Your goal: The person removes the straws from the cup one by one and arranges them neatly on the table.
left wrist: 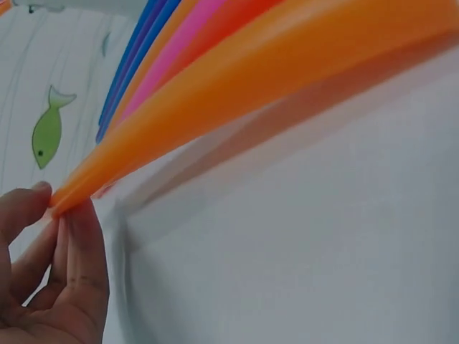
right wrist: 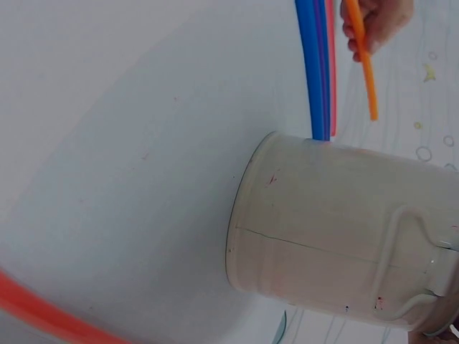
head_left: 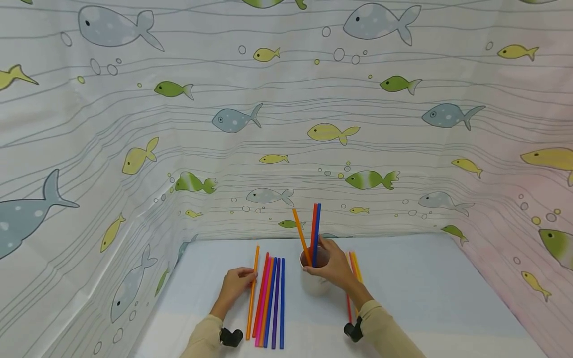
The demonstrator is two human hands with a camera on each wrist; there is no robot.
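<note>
My left hand [head_left: 236,286] pinches an orange straw [head_left: 252,303] between thumb and fingers, at the left of a row of straws. The left wrist view shows the fingertips [left wrist: 84,229] on that straw's end. My right hand [head_left: 334,268] holds an off-white cup [head_left: 315,284] by its rim, thumb in front and fingers behind. An orange straw [head_left: 299,229], a red straw [head_left: 313,226] and a blue straw [head_left: 318,226] stand tilted in the cup. In the right wrist view the cup [right wrist: 330,229] shows its side and handle; most of the hand is out of frame.
Several red, pink, orange, blue and purple straws [head_left: 269,303] lie side by side between the hands. A red straw [head_left: 349,293] and a yellow-orange straw [head_left: 355,266] lie under the right forearm. A fish-print curtain [head_left: 286,149] surrounds the white table [head_left: 429,298].
</note>
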